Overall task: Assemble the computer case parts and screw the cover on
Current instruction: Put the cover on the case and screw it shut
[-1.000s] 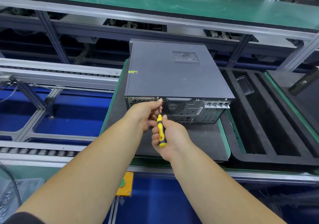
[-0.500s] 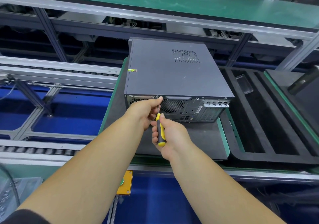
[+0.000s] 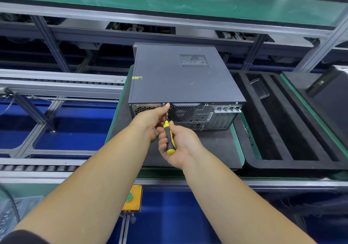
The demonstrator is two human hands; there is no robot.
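Note:
A dark grey computer case [image 3: 180, 80] lies flat on a black mat [image 3: 216, 147], cover on top, rear panel facing me. My right hand [image 3: 178, 146] grips a yellow-and-black screwdriver [image 3: 168, 138] whose shaft points up at the top edge of the rear panel, left of the fan grille. My left hand [image 3: 152, 120] pinches the shaft near its tip, forefinger stretched to the panel's upper rim. The screw itself is hidden behind my fingers.
A black foam tray [image 3: 293, 130] with long slots sits to the right of the case. Roller conveyor rails [image 3: 56, 85] run on the left. A green shelf [image 3: 169, 1] spans above. A yellow button box [image 3: 131, 198] hangs below the bench edge.
The screwdriver handle has turned in my right hand, showing more black grip. Both hands stay at the same spot on the rear panel.

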